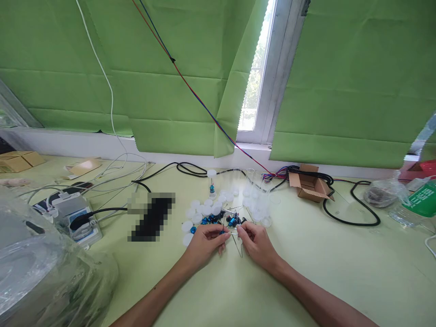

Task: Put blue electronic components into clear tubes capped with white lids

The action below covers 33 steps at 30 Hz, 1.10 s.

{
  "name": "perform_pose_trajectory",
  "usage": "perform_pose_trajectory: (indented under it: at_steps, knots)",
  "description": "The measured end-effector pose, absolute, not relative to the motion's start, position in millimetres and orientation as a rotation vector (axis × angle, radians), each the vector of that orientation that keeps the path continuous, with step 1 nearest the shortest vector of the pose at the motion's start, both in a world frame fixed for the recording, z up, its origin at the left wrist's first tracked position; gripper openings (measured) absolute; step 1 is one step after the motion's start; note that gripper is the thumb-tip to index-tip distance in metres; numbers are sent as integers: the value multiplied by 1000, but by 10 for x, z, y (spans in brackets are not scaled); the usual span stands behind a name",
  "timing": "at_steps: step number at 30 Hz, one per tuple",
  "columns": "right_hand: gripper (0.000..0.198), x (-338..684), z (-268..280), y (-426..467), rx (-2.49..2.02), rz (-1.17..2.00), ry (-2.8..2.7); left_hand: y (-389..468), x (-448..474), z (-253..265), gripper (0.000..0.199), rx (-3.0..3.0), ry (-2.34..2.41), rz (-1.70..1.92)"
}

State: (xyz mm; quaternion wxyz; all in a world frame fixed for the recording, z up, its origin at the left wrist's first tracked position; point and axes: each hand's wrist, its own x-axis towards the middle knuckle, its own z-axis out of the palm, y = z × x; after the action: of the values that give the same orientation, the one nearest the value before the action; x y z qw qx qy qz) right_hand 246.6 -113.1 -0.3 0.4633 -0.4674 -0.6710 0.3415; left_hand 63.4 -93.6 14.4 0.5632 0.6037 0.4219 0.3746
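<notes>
Workplace at a pale green counter [357,268], with positions given relative to the heap of blue and black parts [233,221] lying on it. Beyond the heap, green blinds [184,100] cover most of the window wall, and daylight enters through a narrow strip of window [254,86] between them. Red and blue wires [200,101] descend diagonally behind the heap. Round white caps [189,227] border the heap on its left; clear tubes [250,181] stand behind it, as does a capped tube [211,185] containing a blue part. An open cardboard box [311,188] lies to the right and rear of the heap, a power strip [75,218] well to its left. Just in front of the heap, the left hand [207,239] has its grip pinched on a small blue part [222,232]; the right hand [256,237] has its grip closed at the fingertips on a thin metal piece [234,234], whose exact form is too small to tell. Far right of the heap, a clear bottle [405,215] bears a green label [422,200] with white lettering, too unclear to read.
</notes>
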Motion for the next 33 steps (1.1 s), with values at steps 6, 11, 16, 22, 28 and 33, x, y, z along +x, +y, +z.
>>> perform_pose_trajectory:
  at_steps: [6, 11, 16, 22, 28, 33]
  knots:
    - [23, 2467, -10, -1146, -1082, 924, -1608, -942, 635, 175, 23, 1402, 967, 913]
    - [24, 2482, -42, -1159, -1040, 632, -1671, -954, 629, 221, 25, 1338, 986, 941]
    - [17, 2479, -65, -1164, -995, 466, -1722, -964, 628, 250, 28, 1314, 990, 934]
    - [16, 2471, -77, -1147, -988, 417, -1704, -967, 633, 247, 28, 1327, 990, 917]
    - [20, 2477, -37, -1141, -1021, 448, -1713, -964, 640, 238, 28, 1331, 989, 914]
    - [23, 2477, -34, -1150, -1042, 545, -1709, -971, 640, 255, 27, 1335, 998, 911]
